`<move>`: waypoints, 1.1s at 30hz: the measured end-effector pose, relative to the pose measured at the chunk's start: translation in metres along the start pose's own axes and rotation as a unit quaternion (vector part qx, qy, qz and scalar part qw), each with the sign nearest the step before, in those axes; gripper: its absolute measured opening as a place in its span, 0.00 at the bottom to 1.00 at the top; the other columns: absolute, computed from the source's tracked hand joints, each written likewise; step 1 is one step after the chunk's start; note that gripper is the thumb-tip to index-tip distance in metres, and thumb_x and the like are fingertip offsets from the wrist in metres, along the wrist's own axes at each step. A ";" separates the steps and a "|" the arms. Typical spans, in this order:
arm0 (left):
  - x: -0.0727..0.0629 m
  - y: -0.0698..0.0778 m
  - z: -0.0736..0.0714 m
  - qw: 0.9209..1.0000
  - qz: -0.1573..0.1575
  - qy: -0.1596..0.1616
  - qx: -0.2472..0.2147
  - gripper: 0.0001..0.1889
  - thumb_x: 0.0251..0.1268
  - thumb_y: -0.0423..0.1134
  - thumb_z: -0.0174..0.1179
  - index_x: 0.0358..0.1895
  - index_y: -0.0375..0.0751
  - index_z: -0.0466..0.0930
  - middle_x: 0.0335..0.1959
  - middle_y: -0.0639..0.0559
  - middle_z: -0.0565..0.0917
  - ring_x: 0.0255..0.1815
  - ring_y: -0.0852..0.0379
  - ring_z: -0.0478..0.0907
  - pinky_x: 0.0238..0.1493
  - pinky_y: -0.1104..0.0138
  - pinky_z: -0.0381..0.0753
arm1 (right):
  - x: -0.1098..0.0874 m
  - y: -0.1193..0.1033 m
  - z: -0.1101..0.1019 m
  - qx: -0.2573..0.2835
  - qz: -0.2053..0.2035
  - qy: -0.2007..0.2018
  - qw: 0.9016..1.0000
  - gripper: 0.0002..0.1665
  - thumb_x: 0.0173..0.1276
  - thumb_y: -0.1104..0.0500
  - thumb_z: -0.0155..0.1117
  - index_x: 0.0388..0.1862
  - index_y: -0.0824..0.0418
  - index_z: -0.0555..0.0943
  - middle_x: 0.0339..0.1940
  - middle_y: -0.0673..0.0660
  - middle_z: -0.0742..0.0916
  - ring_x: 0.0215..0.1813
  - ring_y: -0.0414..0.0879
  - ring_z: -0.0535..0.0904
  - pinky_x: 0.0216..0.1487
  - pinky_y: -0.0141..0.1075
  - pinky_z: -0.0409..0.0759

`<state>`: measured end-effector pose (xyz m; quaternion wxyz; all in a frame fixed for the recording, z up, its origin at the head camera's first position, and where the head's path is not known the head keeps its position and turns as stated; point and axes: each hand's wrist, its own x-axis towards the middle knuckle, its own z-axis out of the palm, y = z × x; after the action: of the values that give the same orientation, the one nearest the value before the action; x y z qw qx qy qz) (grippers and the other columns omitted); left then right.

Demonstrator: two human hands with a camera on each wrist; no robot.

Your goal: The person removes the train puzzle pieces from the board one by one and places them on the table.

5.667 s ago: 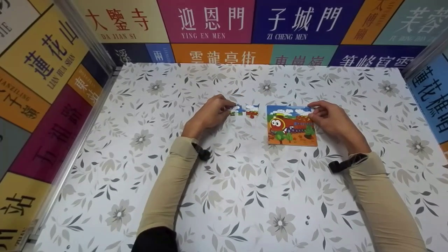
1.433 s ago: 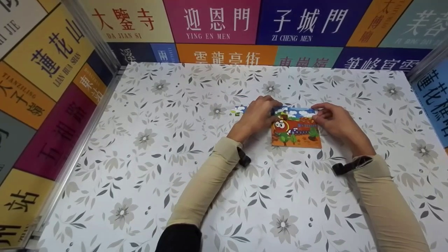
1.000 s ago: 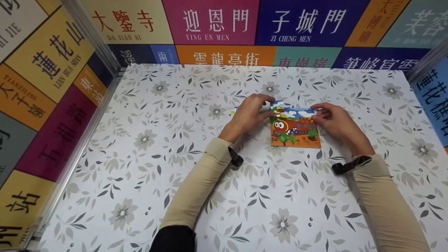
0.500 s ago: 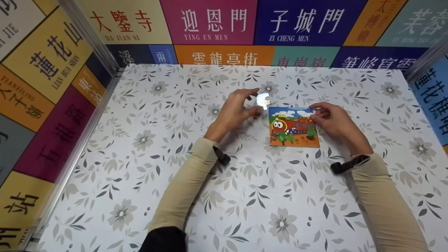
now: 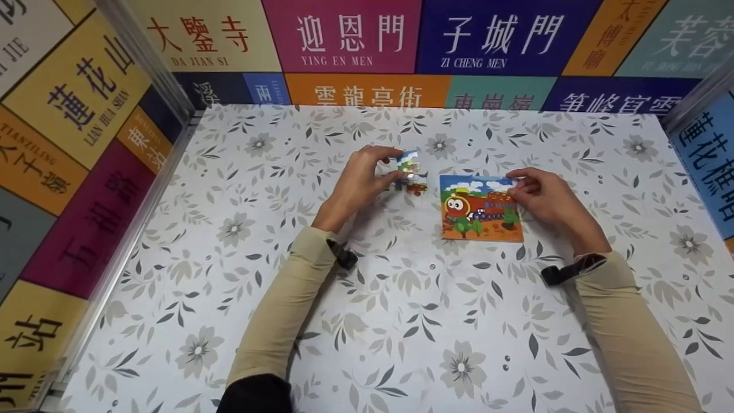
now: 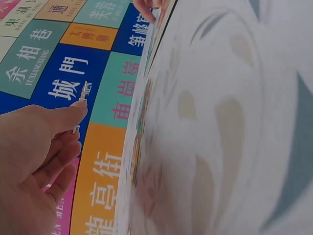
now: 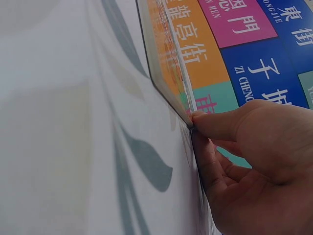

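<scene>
In the head view my left hand [image 5: 362, 179] pinches a small jigsaw piece [image 5: 408, 160] showing blue, white and green. The piece is tilted and off the table, left of a square train picture card [image 5: 481, 207]. Just below it lie loose jigsaw pieces [image 5: 417, 186], partly hidden by the fingers and the held piece. My right hand [image 5: 542, 198] pinches the card's upper right corner between thumb and fingers; the card lies flat. In the left wrist view, the held piece [image 6: 84, 90] appears edge-on. The right wrist view shows the card [image 7: 166, 54] from its edge, with the thumb on top.
A white table [image 5: 367, 332] with a grey leaf and flower pattern spreads under both arms. Panels of coloured signs [image 5: 350, 34] stand along its back and sides. A black wrist camera [image 5: 559, 274] is strapped to the right wrist, another [image 5: 344, 256] to the left.
My left hand has moved left from over the picture card, carrying the jigsaw piece and turning its printed face back into view. The right hand and card stay in place.
</scene>
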<state>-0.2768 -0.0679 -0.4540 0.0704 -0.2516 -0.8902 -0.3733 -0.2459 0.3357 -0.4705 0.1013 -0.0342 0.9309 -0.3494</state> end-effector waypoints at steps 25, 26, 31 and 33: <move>-0.030 -0.057 -0.029 0.994 -0.070 -0.073 -0.049 0.20 0.72 0.33 0.72 0.65 0.40 0.87 0.59 0.44 0.89 0.55 0.49 0.85 0.61 0.56 0.83 | 0.000 0.000 -0.001 0.007 -0.003 -0.004 1.000 0.28 0.84 0.52 0.64 0.79 0.54 0.76 0.61 0.65 0.84 0.61 0.55 0.81 0.62 0.43 0.75; -0.031 -0.059 -0.030 0.993 -0.072 -0.081 -0.052 0.20 0.72 0.33 0.72 0.66 0.40 0.86 0.59 0.44 0.89 0.55 0.50 0.85 0.61 0.56 0.83 | 0.000 0.000 -0.001 0.007 -0.002 -0.004 1.000 0.28 0.84 0.53 0.64 0.79 0.54 0.76 0.61 0.65 0.84 0.61 0.55 0.81 0.62 0.43 0.75; -0.033 -0.064 -0.034 0.991 -0.070 -0.098 -0.055 0.21 0.72 0.33 0.72 0.66 0.39 0.86 0.60 0.43 0.88 0.56 0.50 0.84 0.62 0.56 0.82 | -0.001 0.000 -0.001 0.011 -0.001 -0.005 1.000 0.28 0.83 0.53 0.64 0.79 0.54 0.76 0.62 0.65 0.84 0.62 0.55 0.82 0.63 0.43 0.76; -0.033 -0.065 -0.035 0.992 -0.067 -0.099 -0.052 0.20 0.72 0.33 0.72 0.65 0.39 0.87 0.60 0.43 0.87 0.56 0.49 0.84 0.62 0.55 0.83 | -0.002 0.000 -0.001 0.009 -0.004 -0.003 1.000 0.28 0.83 0.53 0.64 0.79 0.54 0.76 0.62 0.65 0.84 0.62 0.55 0.82 0.63 0.43 0.76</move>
<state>-0.2827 -0.1441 -0.4808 -0.0560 -0.2304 -0.8870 -0.3963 -0.2445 0.3366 -0.4694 0.1035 -0.0377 0.9272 -0.3580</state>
